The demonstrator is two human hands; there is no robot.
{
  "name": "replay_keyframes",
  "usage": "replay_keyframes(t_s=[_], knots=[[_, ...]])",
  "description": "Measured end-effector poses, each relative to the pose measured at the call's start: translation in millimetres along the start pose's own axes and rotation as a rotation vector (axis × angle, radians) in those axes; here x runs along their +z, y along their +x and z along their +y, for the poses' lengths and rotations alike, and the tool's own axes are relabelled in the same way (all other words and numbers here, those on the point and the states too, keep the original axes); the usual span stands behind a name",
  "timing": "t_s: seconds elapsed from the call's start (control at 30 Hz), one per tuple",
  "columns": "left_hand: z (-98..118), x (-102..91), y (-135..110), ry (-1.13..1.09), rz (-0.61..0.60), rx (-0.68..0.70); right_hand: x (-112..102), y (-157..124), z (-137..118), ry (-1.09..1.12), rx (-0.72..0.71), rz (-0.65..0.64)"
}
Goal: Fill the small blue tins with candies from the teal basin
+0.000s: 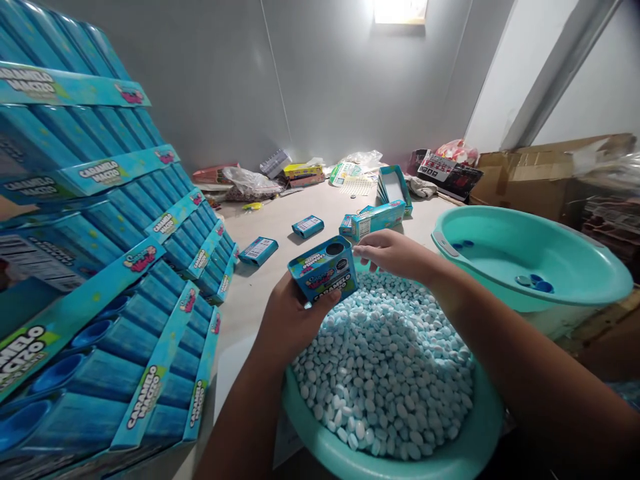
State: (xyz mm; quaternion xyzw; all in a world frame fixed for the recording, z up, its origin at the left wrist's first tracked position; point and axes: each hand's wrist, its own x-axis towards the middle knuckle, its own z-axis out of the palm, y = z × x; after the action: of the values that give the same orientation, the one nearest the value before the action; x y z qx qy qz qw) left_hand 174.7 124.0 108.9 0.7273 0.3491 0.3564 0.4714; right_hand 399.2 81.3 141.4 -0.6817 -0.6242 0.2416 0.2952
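Observation:
In my left hand (pixel 295 313) is a small blue candy box (pixel 324 272), tilted, with a dark round hole in its top face. The fingers wrap round its lower left side and the thumb lies across the front. My right hand (pixel 387 252) is just right of the box, thumb and fingers pinched together; whatever they hold is too small to make out. Below both hands, a green basin (pixel 320 447) is heaped with pale blue and white oval candies (pixel 390 373).
Stacked display trays (pixel 150 393) of blue boxes rise on the left. More small boxes (pixel 259 251) lie on the table (pixel 280 217). A second green basin (pixel 530 233) at right holds a few blue lids (pixel 543 285). Cardboard boxes (pixel 525 177) and plastic bags (pixel 250 183) stand behind.

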Motion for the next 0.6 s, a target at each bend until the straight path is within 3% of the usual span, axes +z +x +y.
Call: replay_keyframes(t_s=[0.07,0.17,0.33,0.47,0.53,0.6], knots=[[-0.6,0.8,0.2,-0.012,0.101,0.011,1.5,-0.4,-0.6,-0.076,-0.006,-0.017],[-2.5,2.5,1.9,0.004,0.138,-0.010,4.2,0.9,-0.5,-0.176,0.008,-0.039],[11.3,-3.1,1.3,0.066,0.233,0.042,8.1,5.3,6.2,-0.205,-0.014,0.051],[22.3,-35.1,-22.9,0.126,0.305,0.047,7.4,7.3,13.1,-0.132,-0.038,0.198],[11.7,-58.8,-45.5,0.218,0.315,-0.009,6.5,9.2,15.8,-0.148,-0.014,0.254],[-9.7,-80.6,-69.9,0.276,0.390,-0.166,5.9,11.6,18.5,-0.165,0.019,0.276]])
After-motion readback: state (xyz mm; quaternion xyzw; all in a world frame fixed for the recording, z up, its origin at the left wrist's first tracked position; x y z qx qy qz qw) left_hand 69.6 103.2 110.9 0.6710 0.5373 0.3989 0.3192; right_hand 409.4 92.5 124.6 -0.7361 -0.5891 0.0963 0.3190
